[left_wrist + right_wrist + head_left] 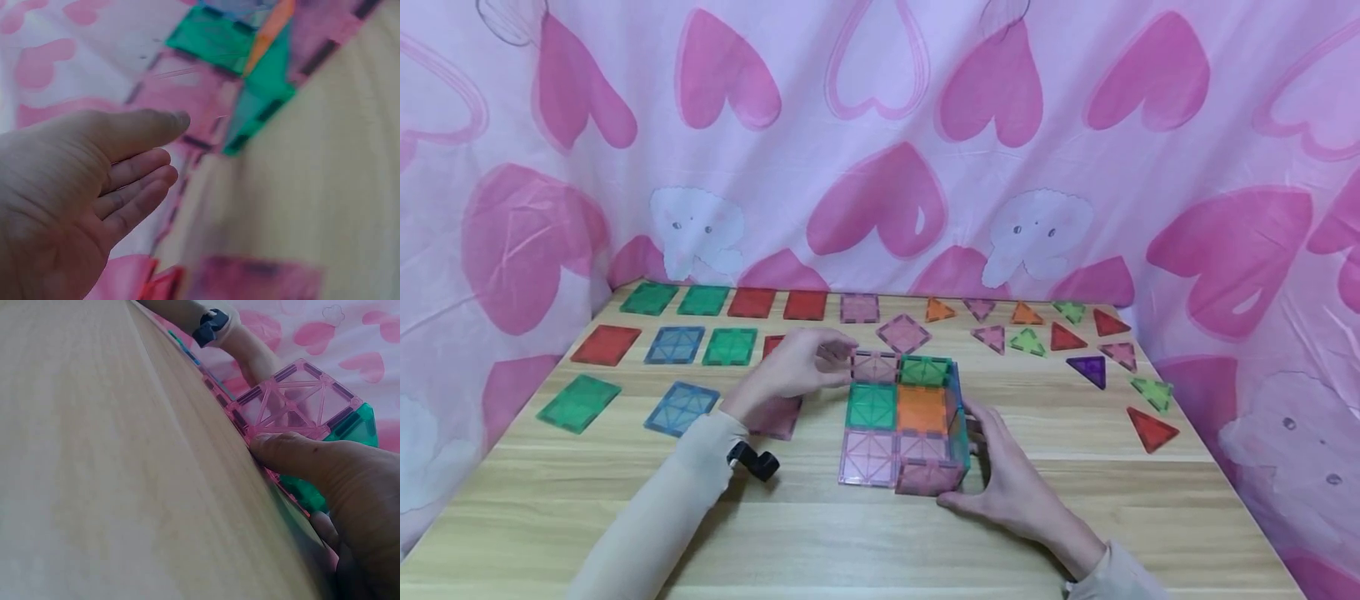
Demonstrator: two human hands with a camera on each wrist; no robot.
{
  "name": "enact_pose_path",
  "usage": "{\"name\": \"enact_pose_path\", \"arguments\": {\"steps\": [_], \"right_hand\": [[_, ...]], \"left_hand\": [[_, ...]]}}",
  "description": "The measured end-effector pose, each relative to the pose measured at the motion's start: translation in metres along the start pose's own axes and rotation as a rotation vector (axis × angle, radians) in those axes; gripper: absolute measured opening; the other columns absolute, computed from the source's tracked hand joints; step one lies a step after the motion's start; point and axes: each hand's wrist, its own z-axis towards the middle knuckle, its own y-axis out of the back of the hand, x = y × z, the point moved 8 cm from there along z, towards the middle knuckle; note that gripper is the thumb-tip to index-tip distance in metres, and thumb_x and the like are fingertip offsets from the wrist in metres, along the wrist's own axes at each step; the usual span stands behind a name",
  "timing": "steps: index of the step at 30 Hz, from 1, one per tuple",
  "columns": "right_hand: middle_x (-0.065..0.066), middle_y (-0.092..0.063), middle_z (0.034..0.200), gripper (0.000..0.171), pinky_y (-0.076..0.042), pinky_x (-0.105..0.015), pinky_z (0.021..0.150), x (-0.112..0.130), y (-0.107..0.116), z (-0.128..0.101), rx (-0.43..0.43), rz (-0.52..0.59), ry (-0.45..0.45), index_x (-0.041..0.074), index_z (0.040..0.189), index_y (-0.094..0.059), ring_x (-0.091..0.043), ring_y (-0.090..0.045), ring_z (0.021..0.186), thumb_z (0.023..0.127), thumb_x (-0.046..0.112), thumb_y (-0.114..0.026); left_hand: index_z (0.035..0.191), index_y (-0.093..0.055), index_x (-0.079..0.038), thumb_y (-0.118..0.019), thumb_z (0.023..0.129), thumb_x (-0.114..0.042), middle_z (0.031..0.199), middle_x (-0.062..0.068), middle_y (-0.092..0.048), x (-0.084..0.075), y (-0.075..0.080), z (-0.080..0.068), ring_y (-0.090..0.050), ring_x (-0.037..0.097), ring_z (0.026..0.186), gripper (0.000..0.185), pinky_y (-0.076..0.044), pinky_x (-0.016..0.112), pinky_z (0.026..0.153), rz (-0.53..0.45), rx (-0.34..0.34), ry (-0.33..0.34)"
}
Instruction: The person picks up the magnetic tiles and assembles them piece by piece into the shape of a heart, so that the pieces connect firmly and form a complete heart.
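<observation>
- The tile structure [901, 421] sits on the near-middle of the wood-grain surface [820, 550], between the two hands, probably so both can reach its sides.
- The right hand [1011, 483] curves round the near-right corner, thumb against the near pink wall [928, 477] and fingers along the right side; this looks like bracing, since thin panels standing on edge could tip.
- The left hand [801, 367] is at the far-left corner beside the far pink wall [874, 367], thumb extended and apart from loosely bent fingers; whether it touches the panel I cannot tell.
- Four flat squares make the base: green, orange and two pink; walls line the far and right sides and half of the near one.
- Loose squares [673, 345] lie far and left, triangles [1027, 342] far right, seemingly sorted by shape and spread for easy picking.
- All the tiles look like glossy, see-through plastic, many crossed by raised ribs, with dark edge strips, perhaps magnets.
- Behind hangs soft, creased heart-print cloth [880, 200].
</observation>
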Motion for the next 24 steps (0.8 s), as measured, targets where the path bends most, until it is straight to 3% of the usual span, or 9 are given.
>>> {"name": "enact_pose_path", "arguments": {"steps": [4, 9, 16, 24], "right_hand": [[-0.003, -0.047, 0.161, 0.136, -0.052, -0.045, 0.118, 0.001, -0.001, -0.002, -0.001, -0.001, -0.007, 0.022, 0.176, -0.025, -0.027, -0.06, 0.144, 0.07, 0.035, -0.109], [-0.004, -0.046, 0.162, 0.134, -0.05, -0.042, 0.119, 0.001, -0.001, -0.003, -0.003, 0.016, -0.007, 0.02, 0.176, -0.026, -0.029, -0.058, 0.147, 0.071, 0.034, -0.109], [-0.002, -0.046, 0.162, 0.133, -0.051, -0.042, 0.119, -0.003, 0.001, -0.004, -0.011, 0.016, -0.014, 0.021, 0.175, -0.027, -0.028, -0.058, 0.146, 0.071, 0.041, -0.108], [-0.002, -0.047, 0.162, 0.134, -0.048, -0.049, 0.12, -0.004, 0.001, -0.002, -0.004, -0.02, -0.023, 0.022, 0.175, -0.027, -0.026, -0.058, 0.146, 0.071, 0.048, -0.106]], "left_hand": [[0.151, -0.067, -0.014, -0.094, 0.093, -0.025, 0.139, 0.004, -0.075, 0.004, 0.027, -0.023, -0.071, 0.028, 0.13, 0.065, -0.057, 0.059, 0.109, -0.009, -0.053, 0.005], [0.154, -0.065, -0.014, -0.098, 0.088, -0.022, 0.149, 0.009, -0.071, 0.019, 0.049, -0.059, -0.066, 0.035, 0.138, 0.075, -0.054, 0.062, 0.113, 0.061, -0.067, 0.059], [0.154, -0.064, -0.008, -0.098, 0.088, -0.02, 0.146, 0.008, -0.072, 0.037, 0.039, -0.093, -0.066, 0.034, 0.138, 0.075, -0.056, 0.056, 0.112, 0.154, 0.042, 0.089], [0.143, -0.074, -0.011, -0.094, 0.092, -0.017, 0.135, 0.007, -0.073, 0.036, 0.032, -0.103, -0.065, 0.032, 0.125, 0.055, -0.059, 0.054, 0.108, 0.258, 0.05, 0.078]]}}
